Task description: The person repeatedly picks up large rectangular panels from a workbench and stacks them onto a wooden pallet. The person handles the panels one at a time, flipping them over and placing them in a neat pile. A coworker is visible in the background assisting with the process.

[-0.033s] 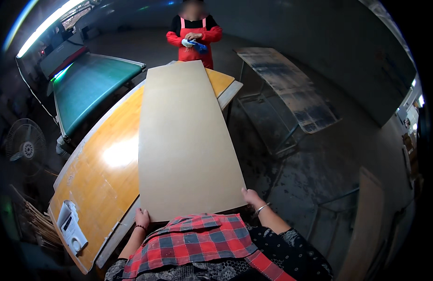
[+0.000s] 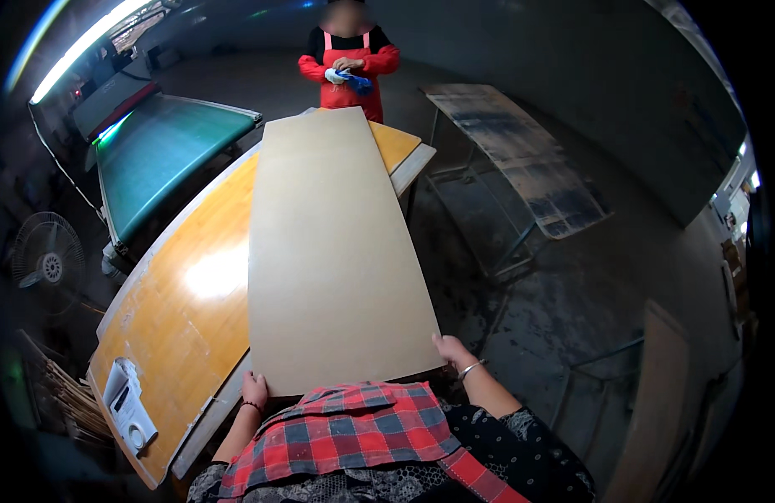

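Note:
A long beige board [image 2: 333,251] lies lengthwise away from me, across a yellow wood-grain table [image 2: 174,314]. Its near end juts over the table edge, close to my checked apron. My left hand [image 2: 254,390] grips the board's near left corner, and my right hand [image 2: 450,350] holds the near right corner. Both thumbs show at the edge; the other fingers are mostly hidden under the board.
Beyond the board's far end a person in a red apron [image 2: 351,84] holds a blue cloth [image 2: 356,83]. A green conveyor belt [image 2: 174,155] stands far left, a fan [image 2: 50,267] below it. Papers [image 2: 129,411] lie on the table. A stained board on a frame [image 2: 522,155] is at right.

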A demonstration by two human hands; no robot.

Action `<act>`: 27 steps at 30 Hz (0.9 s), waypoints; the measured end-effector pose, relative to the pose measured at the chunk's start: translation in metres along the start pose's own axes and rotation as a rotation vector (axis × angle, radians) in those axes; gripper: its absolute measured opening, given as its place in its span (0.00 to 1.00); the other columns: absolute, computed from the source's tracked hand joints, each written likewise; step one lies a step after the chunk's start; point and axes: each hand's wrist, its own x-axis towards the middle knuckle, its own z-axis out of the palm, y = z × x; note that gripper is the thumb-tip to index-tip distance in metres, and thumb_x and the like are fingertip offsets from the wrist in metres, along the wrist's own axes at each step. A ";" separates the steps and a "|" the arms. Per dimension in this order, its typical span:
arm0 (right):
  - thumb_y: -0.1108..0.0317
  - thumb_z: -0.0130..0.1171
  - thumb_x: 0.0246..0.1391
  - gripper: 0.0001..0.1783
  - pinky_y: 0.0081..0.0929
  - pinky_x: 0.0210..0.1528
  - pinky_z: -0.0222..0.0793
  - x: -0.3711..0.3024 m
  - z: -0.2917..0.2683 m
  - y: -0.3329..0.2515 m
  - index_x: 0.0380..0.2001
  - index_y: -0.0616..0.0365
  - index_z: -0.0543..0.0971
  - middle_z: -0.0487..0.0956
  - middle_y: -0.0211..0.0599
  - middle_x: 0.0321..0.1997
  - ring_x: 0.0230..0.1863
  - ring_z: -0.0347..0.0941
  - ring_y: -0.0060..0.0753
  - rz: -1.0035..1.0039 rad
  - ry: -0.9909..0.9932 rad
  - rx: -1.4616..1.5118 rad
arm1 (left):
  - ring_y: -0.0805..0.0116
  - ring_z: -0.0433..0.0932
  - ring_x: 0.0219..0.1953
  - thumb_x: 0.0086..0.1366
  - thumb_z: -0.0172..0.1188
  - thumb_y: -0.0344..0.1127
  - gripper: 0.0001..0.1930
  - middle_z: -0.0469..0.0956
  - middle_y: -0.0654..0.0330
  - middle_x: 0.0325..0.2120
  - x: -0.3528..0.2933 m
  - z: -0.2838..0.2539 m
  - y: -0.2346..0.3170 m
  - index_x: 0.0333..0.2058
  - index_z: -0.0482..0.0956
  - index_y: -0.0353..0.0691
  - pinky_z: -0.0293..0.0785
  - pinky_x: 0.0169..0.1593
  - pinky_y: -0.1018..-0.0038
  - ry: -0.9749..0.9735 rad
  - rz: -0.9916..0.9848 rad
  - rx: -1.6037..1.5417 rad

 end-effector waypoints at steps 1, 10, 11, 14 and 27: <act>0.45 0.39 0.59 0.33 0.33 0.40 0.68 0.017 -0.002 -0.005 0.38 0.71 0.75 0.77 0.54 0.37 0.40 0.74 0.48 0.028 -0.041 0.169 | 0.57 0.73 0.45 0.60 0.50 0.33 0.20 0.74 0.48 0.43 0.003 0.004 0.000 0.50 0.64 0.33 0.68 0.48 0.68 -0.038 -0.006 -0.093; 0.48 0.37 0.60 0.31 0.38 0.43 0.66 0.071 0.021 -0.032 0.35 0.70 0.75 0.76 0.57 0.36 0.42 0.73 0.52 -0.039 0.373 -0.035 | 0.66 0.66 0.55 0.62 0.44 0.26 0.25 0.67 0.54 0.53 0.013 0.014 -0.018 0.59 0.57 0.39 0.60 0.57 0.73 -0.125 0.101 -0.397; 0.48 0.36 0.60 0.31 0.39 0.44 0.66 0.068 0.021 -0.032 0.35 0.70 0.75 0.76 0.58 0.36 0.42 0.72 0.54 -0.094 0.338 0.067 | 0.66 0.66 0.55 0.62 0.44 0.26 0.25 0.67 0.55 0.53 0.015 0.014 -0.020 0.59 0.57 0.39 0.60 0.57 0.73 -0.128 0.106 -0.414; 0.48 0.35 0.60 0.31 0.42 0.45 0.65 0.062 0.015 -0.032 0.35 0.68 0.75 0.75 0.59 0.38 0.44 0.70 0.58 -0.095 0.289 0.148 | 0.67 0.66 0.55 0.62 0.44 0.26 0.25 0.67 0.56 0.53 0.015 0.016 -0.021 0.59 0.57 0.40 0.60 0.56 0.73 -0.144 0.103 -0.467; 0.49 0.31 0.61 0.30 0.46 0.48 0.64 0.058 0.010 -0.043 0.37 0.67 0.73 0.74 0.61 0.41 0.46 0.68 0.59 -0.102 0.290 0.031 | 0.65 0.64 0.56 0.63 0.42 0.25 0.25 0.64 0.56 0.55 0.017 0.022 -0.019 0.60 0.54 0.40 0.58 0.58 0.72 -0.171 0.020 -0.606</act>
